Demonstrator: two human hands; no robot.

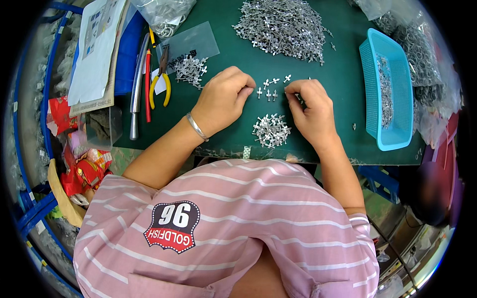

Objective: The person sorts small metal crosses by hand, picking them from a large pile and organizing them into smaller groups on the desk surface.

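Several small silver cross-shaped metal pieces (268,95) lie loosely between my hands on the green tabletop. My left hand (222,102), with a silver bangle at the wrist, is closed, thumb against curled fingers, just left of these pieces. On their other side my right hand (314,108) is closed too, its thumb and forefinger drawn together at the nearest pieces. Whatever either hand's fingertips hold is too small or hidden to make out. Nearer my body sits a small pile of the crosses (271,131). A large heap of them (281,27) spreads at the far side.
Left of my left hand are another small pile (190,69), yellow-handled pliers (161,79), a red pen-like stick (148,87) and a metal rod (135,97). A turquoise basket (370,94) with small metal parts stands at the right, beside bags of metal rings (417,54).
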